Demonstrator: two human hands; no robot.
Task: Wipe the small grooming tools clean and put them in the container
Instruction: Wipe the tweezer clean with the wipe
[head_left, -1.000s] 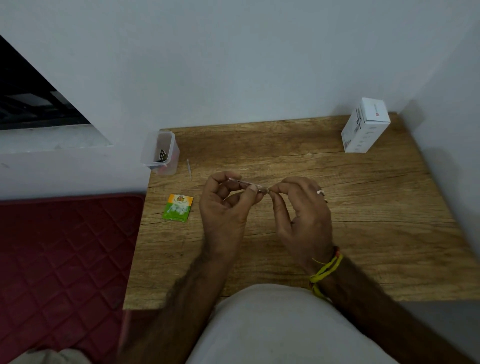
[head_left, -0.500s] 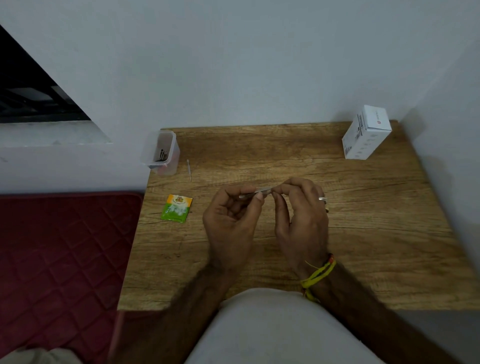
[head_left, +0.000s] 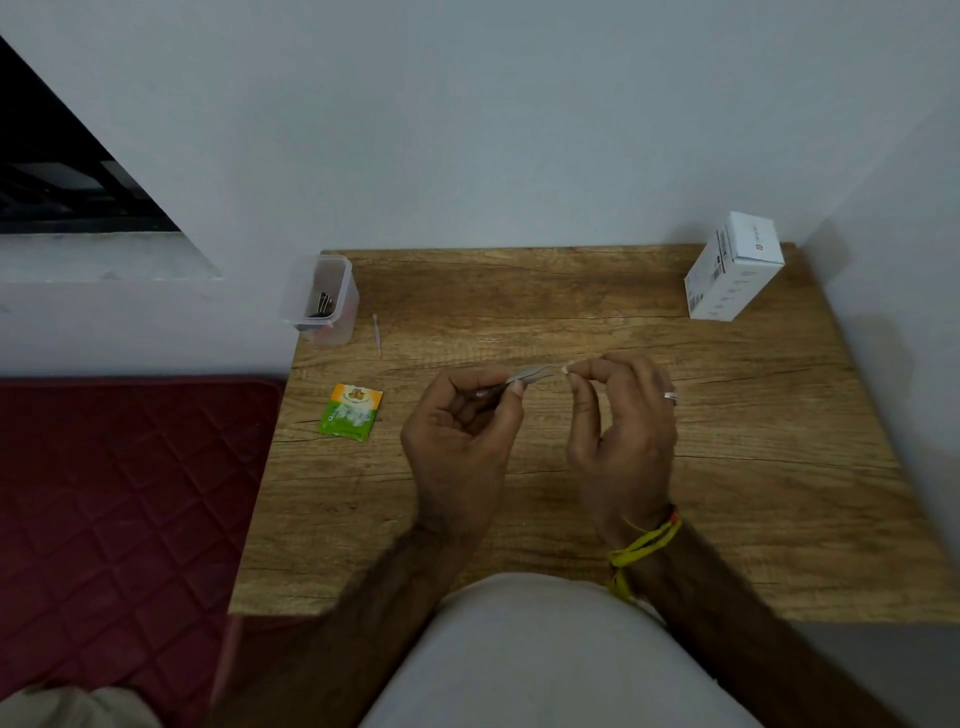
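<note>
Both forearms reach forward, hands raised side by side, palms turned toward each other. The left hand (head_left: 460, 441) has curled fingers, thumb and forefinger pinching a thin tool (head_left: 527, 375). The right hand (head_left: 623, 436) pinches something tiny at its fingertips (head_left: 571, 370); a ring and wrist threads show.

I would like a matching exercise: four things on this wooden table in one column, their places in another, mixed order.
1. clear plastic container
2. white cardboard box
3. green and orange sachet
4. thin metal tool

a. far right corner
b. held in the left hand
c. far left corner
d. near the left edge, lying flat

Pairs: 1-c, 2-a, 3-d, 4-b
</note>
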